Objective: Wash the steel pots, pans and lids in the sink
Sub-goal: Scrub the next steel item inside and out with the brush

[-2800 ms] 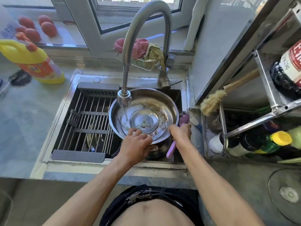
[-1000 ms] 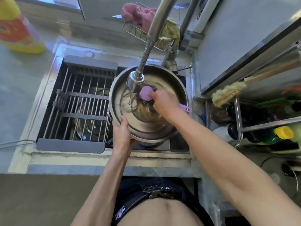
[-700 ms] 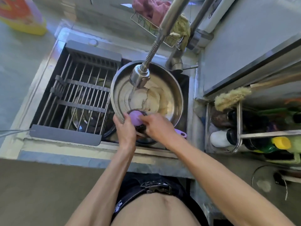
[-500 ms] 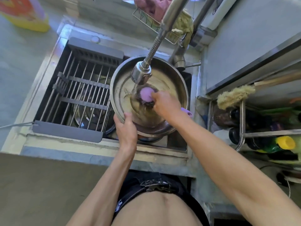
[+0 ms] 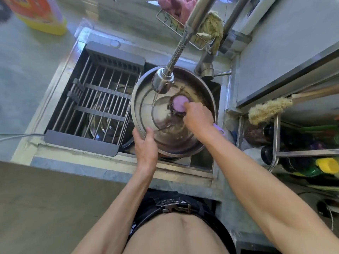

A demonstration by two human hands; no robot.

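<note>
Right over the sink [image 5: 218, 125], a round shiny steel pan [image 5: 146, 99] sits under the faucet head [image 5: 162, 83], and a thin stream of water falls into it. Brown bits stick to its smooth inside. The left hand [image 5: 145, 145] grips the near rim. The right hand [image 5: 198, 119] holds a purple dish brush [image 5: 178, 105] with dark bristles, pressed on the pan bottom. Beside it, a gray bar rack [image 5: 99, 99] covers another steel pot [image 5: 108, 127] below.

A grey stone table [image 5: 23, 74] surrounds the steel sink [image 5: 216, 143]. Left of the sink and behind it, sunlight falls on the table. Right of the sink stands a grey metal rack [image 5: 275, 136] under a steel-edged shelf [image 5: 293, 70]. In front of the sink is the brown floor [image 5: 45, 208].
</note>
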